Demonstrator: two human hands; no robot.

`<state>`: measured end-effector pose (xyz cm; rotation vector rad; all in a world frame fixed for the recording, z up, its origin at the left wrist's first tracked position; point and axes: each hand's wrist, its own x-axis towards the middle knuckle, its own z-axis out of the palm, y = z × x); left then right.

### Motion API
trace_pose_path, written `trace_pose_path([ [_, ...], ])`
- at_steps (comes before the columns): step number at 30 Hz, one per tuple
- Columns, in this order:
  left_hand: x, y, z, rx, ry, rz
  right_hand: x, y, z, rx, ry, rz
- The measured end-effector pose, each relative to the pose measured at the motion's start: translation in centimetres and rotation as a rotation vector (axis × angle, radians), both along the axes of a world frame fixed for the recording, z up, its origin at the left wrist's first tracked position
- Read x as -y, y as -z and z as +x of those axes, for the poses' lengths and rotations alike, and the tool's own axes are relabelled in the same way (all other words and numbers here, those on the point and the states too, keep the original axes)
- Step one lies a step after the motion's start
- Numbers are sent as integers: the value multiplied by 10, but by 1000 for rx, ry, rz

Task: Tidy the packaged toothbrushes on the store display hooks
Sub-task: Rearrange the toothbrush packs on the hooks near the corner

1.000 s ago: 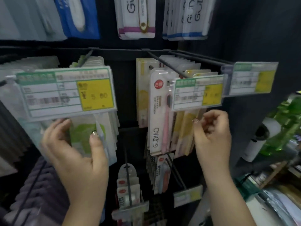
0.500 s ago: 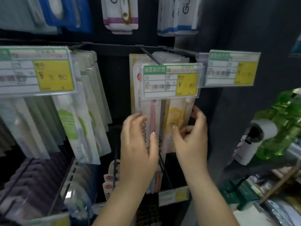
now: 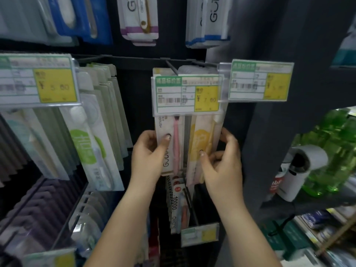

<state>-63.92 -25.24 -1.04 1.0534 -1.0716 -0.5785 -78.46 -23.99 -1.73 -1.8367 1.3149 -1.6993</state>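
**Both hands on the centre toothbrush packs**

Head view: In the middle of the frame two stacks of packaged toothbrushes hang side by side from black hooks, under a green-and-yellow price tag (image 3: 187, 94) clipped at the front of the hook. The left hand (image 3: 149, 154) holds the white pack with the pink toothbrush (image 3: 167, 145): its thumb lies across the pack's front face and the fingers wrap round the left edge. The right hand (image 3: 221, 162) grips the yellow pack (image 3: 201, 139) just beside it, thumb pressed on the front near the lower half, fingers curled round the right edge. The two packs hang close together, nearly touching, with a narrow dark gap between them.

At centre left a row of green-and-white packs (image 3: 90, 143) hangs on another hook, fanned out toward the lower left, below a large price tag (image 3: 38, 81) at the upper left edge. A third price tag (image 3: 260, 80) sits at upper right, partly overlapping the centre one. Along the top of the frame hang more packs, blue ones at left, a purple-striped white pack (image 3: 139, 18) at centre. Below the hands, a lower hook carries packs printed with "10000" (image 3: 176, 201) and a small tag at its end. At the right edge, green bottles (image 3: 333, 149) stand on a dark shelf next to a white roll-shaped object (image 3: 302, 166).
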Motion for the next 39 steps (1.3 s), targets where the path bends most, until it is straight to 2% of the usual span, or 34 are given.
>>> trace_pose_path([
  [7,-6,0,14,-51,17,-40,-3,2,-5,-6,-58,27],
  [11,-11,2,20,-6,67,-72,-6,0,-6,-12,-84,53],
  [15,-12,0,9,-43,174,-62,-9,0,-6,-24,-89,75],
  [20,-3,0,7,-27,147,-11,-12,-2,-8,-54,-84,93],
  [24,-4,0,18,-147,165,16,-13,-2,-9,-78,-85,101],
  [28,-8,-7,34,-282,279,43,-14,-1,-10,-85,-88,102],
  [33,-14,-13,51,-299,522,133,-17,1,-11,-76,-86,128],
  [39,-20,-15,60,-377,694,208,-27,0,-10,-65,-97,123],
])
